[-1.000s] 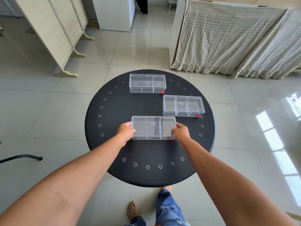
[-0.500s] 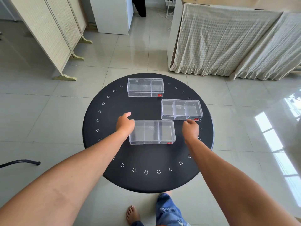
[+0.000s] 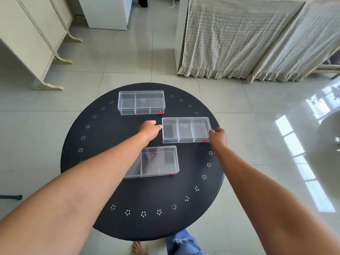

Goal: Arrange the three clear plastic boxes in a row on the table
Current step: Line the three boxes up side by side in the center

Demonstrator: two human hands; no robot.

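Pale floor tiles are shining all around a round black table (image 3: 103,181) with little white dots near its edge. Three clear boxes are sitting on the table. A far box (image 3: 141,102) is lying near the back of the table, a little to the left. A middle box (image 3: 185,129) is lying on the right side. A near box (image 3: 156,161) is lying closest to the person, and the left arm is covering its left end. The left hand (image 3: 149,130) is touching the left end of the middle box, and the right hand (image 3: 218,137) is touching its right end. I cannot tell how tight each grip is. A cream cloth (image 3: 239,39) is hanging behind the table.
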